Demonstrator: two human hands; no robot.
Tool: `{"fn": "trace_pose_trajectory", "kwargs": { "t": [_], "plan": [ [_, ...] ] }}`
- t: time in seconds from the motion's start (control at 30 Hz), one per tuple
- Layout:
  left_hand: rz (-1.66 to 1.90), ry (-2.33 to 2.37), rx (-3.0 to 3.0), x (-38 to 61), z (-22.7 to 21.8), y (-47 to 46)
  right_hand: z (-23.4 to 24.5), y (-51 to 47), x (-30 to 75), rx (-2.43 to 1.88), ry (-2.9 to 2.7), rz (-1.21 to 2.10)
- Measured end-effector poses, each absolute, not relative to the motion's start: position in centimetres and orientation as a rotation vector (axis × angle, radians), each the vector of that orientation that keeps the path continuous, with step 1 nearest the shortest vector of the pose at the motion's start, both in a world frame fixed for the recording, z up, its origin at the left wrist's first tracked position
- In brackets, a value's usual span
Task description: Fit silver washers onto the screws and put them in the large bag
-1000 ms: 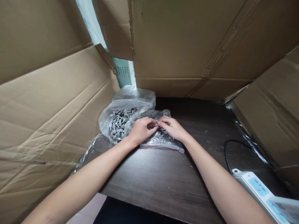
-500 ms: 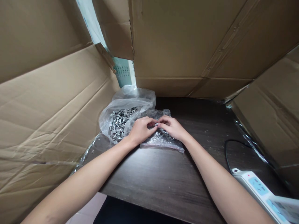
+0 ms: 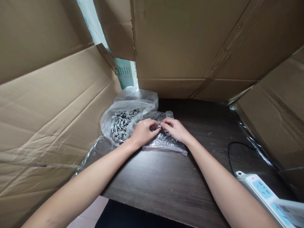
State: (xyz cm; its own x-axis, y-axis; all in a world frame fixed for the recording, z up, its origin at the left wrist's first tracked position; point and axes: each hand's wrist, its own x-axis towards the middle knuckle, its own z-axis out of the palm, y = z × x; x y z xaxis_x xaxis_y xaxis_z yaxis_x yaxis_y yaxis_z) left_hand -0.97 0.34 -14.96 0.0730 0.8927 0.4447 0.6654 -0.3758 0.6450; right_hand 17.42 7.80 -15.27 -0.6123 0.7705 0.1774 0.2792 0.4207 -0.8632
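Note:
My left hand [image 3: 145,129] pinches a small shiny metal bolt [image 3: 159,126] between thumb and fingers. My right hand [image 3: 175,129] meets it from the right, thumb and fingertips closed at the bolt's other end; whether a smaller part is between them is too small to tell. Both hands are over a flat clear plastic bag [image 3: 163,147] with small metal pieces [image 3: 169,135] on it, some ring-shaped, partly covered by the right hand. Just left of my left hand, an open clear bag [image 3: 106,122] holds a heap of metal bolts [image 3: 122,123].
Everything lies on a dark wooden table [image 3: 152,180]. Cardboard walls [image 3: 190,41] enclose it at the left, back and right. A white power strip [image 3: 258,188] with a black cable [image 3: 230,155] sits at the right front, beside my right forearm.
My right fingertips have shifted slightly at the bolt, and the bolt seems a little turned. My left hand and the bags stay in place.

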Motion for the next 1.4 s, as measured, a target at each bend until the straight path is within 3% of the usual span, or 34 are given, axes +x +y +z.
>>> {"fn": "trace_pose_trajectory", "kwargs": {
  "t": [0.77,1.03,1.4],
  "plan": [
    [1.184,1.572,2.078,-1.02,-15.02,0.32,-15.20,7.72,17.43,-0.881,-2.102,1.177],
    [1.189,1.554,2.079,-1.00,-14.98,0.33,-15.07,7.91,17.45,-0.809,-2.193,1.055],
    [1.174,1.577,2.066,-0.99,-14.94,0.33,-15.26,7.79,17.47,-0.865,-2.092,1.170]
  ]
}}
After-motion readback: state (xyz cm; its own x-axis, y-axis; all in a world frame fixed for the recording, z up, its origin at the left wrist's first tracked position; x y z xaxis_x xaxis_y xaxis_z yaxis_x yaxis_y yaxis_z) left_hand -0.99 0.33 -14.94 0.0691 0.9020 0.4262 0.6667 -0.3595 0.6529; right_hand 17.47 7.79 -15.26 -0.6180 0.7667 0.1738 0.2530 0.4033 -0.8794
